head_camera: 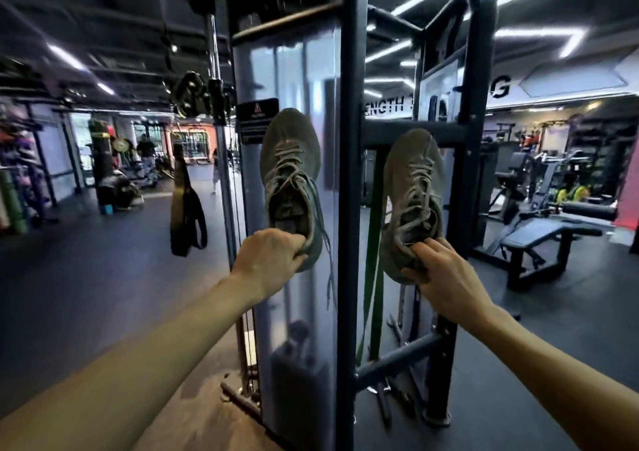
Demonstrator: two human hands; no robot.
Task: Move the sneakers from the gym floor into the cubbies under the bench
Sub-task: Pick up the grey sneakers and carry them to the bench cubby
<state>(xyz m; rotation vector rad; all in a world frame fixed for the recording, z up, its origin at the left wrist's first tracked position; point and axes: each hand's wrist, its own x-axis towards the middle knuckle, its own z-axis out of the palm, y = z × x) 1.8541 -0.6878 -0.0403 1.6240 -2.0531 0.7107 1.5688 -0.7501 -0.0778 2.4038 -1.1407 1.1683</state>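
Observation:
I hold two grey sneakers up at arm's length, toes pointing away from me. My left hand (269, 260) grips the heel collar of the left sneaker (288, 160), whose laces dangle loose. My right hand (441, 271) pinches the heel of the right sneaker (411, 188), fingers curled into its opening. Both shoes hang in the air in front of a gym machine. No bench with cubbies shows in this view.
A tall cable machine (345, 208) with a dark steel frame and a translucent panel stands directly ahead, very close. A black padded bench (539, 236) and other machines stand at the right. Straps (186, 208) hang at the left over dark rubber floor.

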